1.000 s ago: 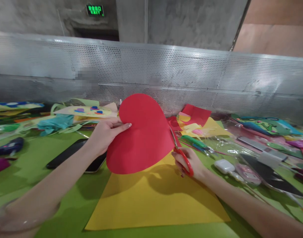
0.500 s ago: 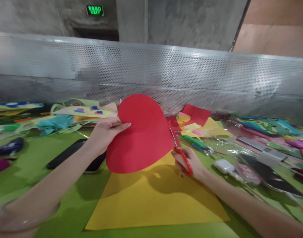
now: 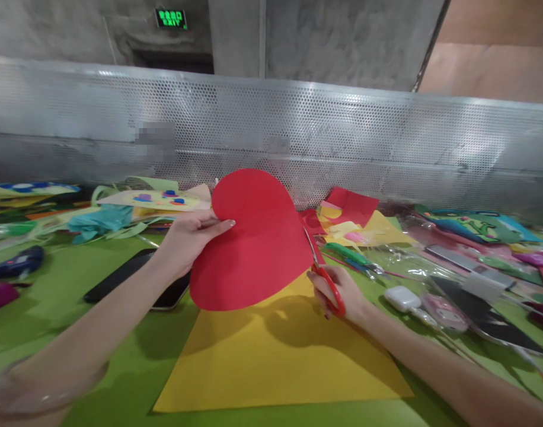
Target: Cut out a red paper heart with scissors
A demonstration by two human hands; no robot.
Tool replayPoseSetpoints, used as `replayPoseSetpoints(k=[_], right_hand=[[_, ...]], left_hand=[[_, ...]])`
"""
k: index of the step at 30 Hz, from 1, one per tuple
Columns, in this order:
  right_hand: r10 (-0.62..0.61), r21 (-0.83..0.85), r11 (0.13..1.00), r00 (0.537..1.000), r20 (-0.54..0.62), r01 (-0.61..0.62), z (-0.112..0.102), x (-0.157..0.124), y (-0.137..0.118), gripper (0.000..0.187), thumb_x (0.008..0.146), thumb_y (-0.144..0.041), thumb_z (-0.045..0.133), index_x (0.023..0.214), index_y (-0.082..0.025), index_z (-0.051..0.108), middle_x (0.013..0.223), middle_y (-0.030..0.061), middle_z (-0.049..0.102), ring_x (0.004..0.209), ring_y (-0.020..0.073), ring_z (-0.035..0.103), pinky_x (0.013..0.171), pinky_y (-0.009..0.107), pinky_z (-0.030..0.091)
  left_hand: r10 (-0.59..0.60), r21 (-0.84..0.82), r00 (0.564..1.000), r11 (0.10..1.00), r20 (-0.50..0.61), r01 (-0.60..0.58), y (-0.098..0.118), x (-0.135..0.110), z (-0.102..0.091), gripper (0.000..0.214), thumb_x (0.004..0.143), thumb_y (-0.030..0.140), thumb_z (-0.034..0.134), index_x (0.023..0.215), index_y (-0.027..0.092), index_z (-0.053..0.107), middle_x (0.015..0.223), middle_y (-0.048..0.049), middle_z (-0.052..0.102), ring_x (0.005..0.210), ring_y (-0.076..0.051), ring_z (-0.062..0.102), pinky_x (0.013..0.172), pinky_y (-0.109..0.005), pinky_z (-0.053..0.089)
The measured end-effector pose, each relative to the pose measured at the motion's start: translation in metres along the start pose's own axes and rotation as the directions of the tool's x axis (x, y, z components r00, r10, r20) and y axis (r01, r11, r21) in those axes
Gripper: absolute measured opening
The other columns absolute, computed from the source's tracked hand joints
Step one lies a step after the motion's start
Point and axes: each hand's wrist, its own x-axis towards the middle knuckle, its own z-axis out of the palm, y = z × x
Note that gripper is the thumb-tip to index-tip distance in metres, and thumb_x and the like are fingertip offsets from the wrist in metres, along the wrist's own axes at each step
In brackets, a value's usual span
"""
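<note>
Red paper (image 3: 254, 243) in left grip (image 3: 192, 238), scissors (image 3: 336, 293) in right grip (image 3: 350, 295)

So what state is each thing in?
Red paper: held up, edge curved
Scissors: blades at red paper's edge, opening unclear
Left hand: gripping red paper
Right hand: gripping scissors
Yellow paper: flat, partly shadowed
Exit sign: lit
Right phone: flat, screen dark
White case: looks shut
</note>
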Motion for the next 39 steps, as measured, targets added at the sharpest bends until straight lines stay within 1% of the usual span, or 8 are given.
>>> replayPoseSetpoints(k=[3, 7, 12, 17, 22, 25, 30, 39], right_hand=[[-0.005, -0.009, 1.0, 1.0, -0.004, 0.005, -0.0001, 0.0001, -0.0001, 0.028, 0.077, -0.04, 0.053, 0.061, -0.021, 0.04, 0.037, -0.0102, 0.038, 0.028, 0.0082, 0.042, 0.032, 0.021, 0.041], [-0.003, -0.024, 1.0, 1.0, -0.013, 0.003, 0.0005, -0.0006, -0.0018, 0.028, 0.076, -0.039, 0.053, 0.06, -0.021, 0.04, 0.038, -0.0099, 0.038, 0.028, 0.0083, 0.042, 0.032, 0.021, 0.041], [0.006, 0.04, 0.999, 1.0, -0.024, -0.005, -0.0006, -0.002, -0.0049, 0.028, 0.075, -0.037, 0.055, 0.06, -0.021, 0.038, 0.038, -0.0105, 0.036, 0.028, 0.0077, 0.039, 0.031, 0.021, 0.04], [-0.024, 0.074, 0.997, 1.0, 0.003, 0.023, -0.004, -0.0025, -0.0058, 0.027, 0.073, -0.035, 0.055, 0.06, -0.022, 0.036, 0.039, -0.0094, 0.038, 0.029, 0.0083, 0.039, 0.031, 0.022, 0.041], [-0.025, 0.083, 0.996, 0.999, 0.032, 0.022, -0.0034, -0.0036, -0.0041, 0.023, 0.072, -0.033, 0.053, 0.059, -0.022, 0.038, 0.039, -0.0093, 0.037, 0.029, 0.0072, 0.039, 0.033, 0.02, 0.04], [-0.039, 0.094, 0.995, 0.998, 0.043, 0.035, -0.0027, -0.004, -0.0034, 0.023, 0.071, -0.032, 0.051, 0.057, -0.022, 0.037, 0.038, -0.0093, 0.036, 0.029, 0.0071, 0.039, 0.033, 0.02, 0.04], [-0.063, 0.084, 0.995, 0.997, 0.054, 0.058, -0.0028, -0.0041, -0.0042, 0.021, 0.071, -0.031, 0.05, 0.057, -0.021, 0.037, 0.037, -0.0091, 0.036, 0.029, 0.0075, 0.039, 0.032, 0.021, 0.04], [-0.06, 0.056, 0.997, 0.997, 0.039, 0.058, -0.0011, -0.0033, -0.0045, 0.02, 0.071, -0.03, 0.048, 0.057, -0.021, 0.038, 0.038, -0.0095, 0.037, 0.029, 0.0073, 0.041, 0.032, 0.02, 0.039]], left_hand=[[0.013, 0.003, 1.0, 1.0, 0.0, -0.013, -0.0005, -0.0002, -0.0004, 0.028, 0.064, 0.028, 0.078, 0.09, 0.02, 0.071, 0.087, -0.0031, 0.075, 0.075, -0.018, 0.069, 0.073, -0.031, 0.054], [0.014, -0.007, 1.0, 1.0, 0.012, -0.013, 0.0005, -0.0001, -0.0003, 0.027, 0.064, 0.027, 0.078, 0.089, 0.021, 0.072, 0.086, -0.0019, 0.075, 0.075, -0.016, 0.069, 0.073, -0.028, 0.054], [-0.006, -0.003, 1.0, 1.0, 0.003, 0.006, 0.0012, -0.0004, -0.0002, 0.025, 0.064, 0.027, 0.078, 0.087, 0.019, 0.072, 0.083, -0.0023, 0.075, 0.072, -0.016, 0.068, 0.071, -0.028, 0.054], [-0.001, 0.026, 1.0, 1.0, 0.023, 0.001, -0.001, 0.0, -0.0017, 0.032, 0.063, 0.03, 0.078, 0.092, 0.019, 0.071, 0.086, -0.004, 0.075, 0.075, -0.018, 0.069, 0.072, -0.03, 0.054], [-0.003, 0.061, 0.999, 0.998, 0.035, 0.001, -0.001, -0.0012, -0.0007, 0.029, 0.064, 0.031, 0.078, 0.09, 0.02, 0.072, 0.086, -0.0032, 0.075, 0.075, -0.018, 0.069, 0.072, -0.029, 0.054], [-0.003, 0.086, 1.0, 0.996, 0.029, 0.0, -0.0001, -0.002, 0.0002, 0.024, 0.063, 0.031, 0.078, 0.085, 0.02, 0.072, 0.082, -0.0023, 0.075, 0.073, -0.018, 0.068, 0.07, -0.029, 0.054], [-0.016, 0.111, 0.999, 0.994, 0.032, 0.012, -0.0002, -0.0007, -0.0003, 0.023, 0.063, 0.032, 0.078, 0.083, 0.021, 0.073, 0.082, -0.0027, 0.075, 0.07, -0.018, 0.068, 0.067, -0.029, 0.054], [-0.013, 0.098, 0.999, 0.995, 0.04, 0.009, -0.0021, -0.0002, -0.0015, 0.026, 0.064, 0.031, 0.077, 0.087, 0.022, 0.073, 0.088, -0.0039, 0.074, 0.075, -0.017, 0.067, 0.072, -0.03, 0.053]])
